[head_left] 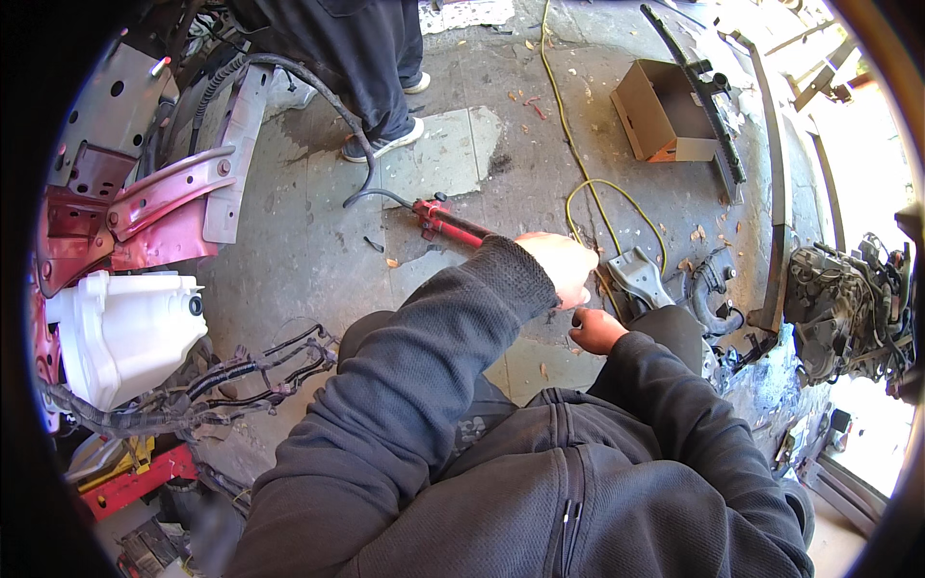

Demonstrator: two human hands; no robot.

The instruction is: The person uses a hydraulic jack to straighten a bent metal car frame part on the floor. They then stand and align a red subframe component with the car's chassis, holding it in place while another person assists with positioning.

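Both of my hands are close together ahead of my knees. My left hand [564, 262] reaches across to the right with its fingers curled; what they may hold is hidden. Just below it, my right hand [597, 330] is closed, its thumb side toward the left hand, and I cannot make out anything in it. A red tubular tool [455, 225] with a black knob, like a hydraulic hand pump, lies on the floor beyond my left sleeve, which hides its near end. A dark hose [358, 135] runs from its far end toward the car body. Beside my hands sits a silver metal bracket [638, 277].
At left are a pink-red car frame [169, 217], a white plastic tank [130, 332] and a wiring harness [231, 385]. Another person [361, 67] stands ahead. A yellow cord [568, 116], a cardboard box [655, 120] and an engine [843, 313] are farther right.
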